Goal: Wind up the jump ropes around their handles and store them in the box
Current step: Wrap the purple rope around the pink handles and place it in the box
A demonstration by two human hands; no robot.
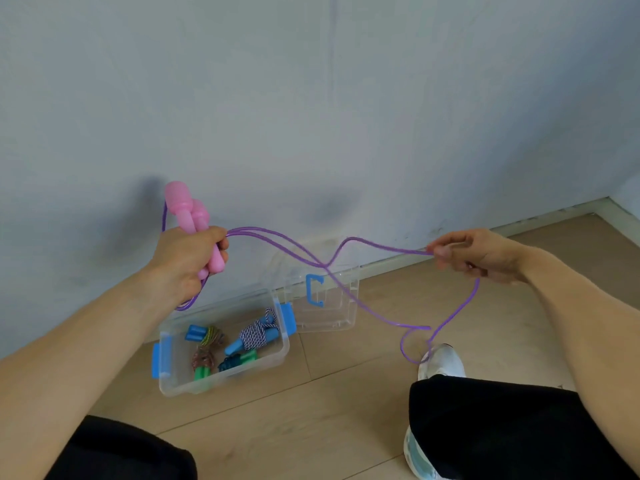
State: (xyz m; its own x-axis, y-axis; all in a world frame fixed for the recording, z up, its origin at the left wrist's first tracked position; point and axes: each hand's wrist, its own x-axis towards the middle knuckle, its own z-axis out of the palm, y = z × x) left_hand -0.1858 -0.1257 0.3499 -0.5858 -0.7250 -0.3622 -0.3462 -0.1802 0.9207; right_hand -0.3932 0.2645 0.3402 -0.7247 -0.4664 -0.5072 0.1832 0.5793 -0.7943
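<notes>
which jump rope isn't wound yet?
The purple rope with pink handles, stretched between left hand and right hand; the others lie wound in the box.

Soft, even daylight; faint blurred shadows of the hands fall on the wall (311,98). Wide-angle bending curves the floor (346,410) edges; slightly soft focus overall.

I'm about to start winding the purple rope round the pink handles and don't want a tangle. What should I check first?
1. Both pink handles held together in left hand: ok.
2. Purple rope pinched by right hand: ok.
3. Rope free of crossings: not ok, strands cross above the lid.
4. Rope clear of the shoe: cannot tell, a loop hangs at it.
5. Box open, with room: ok.
</notes>
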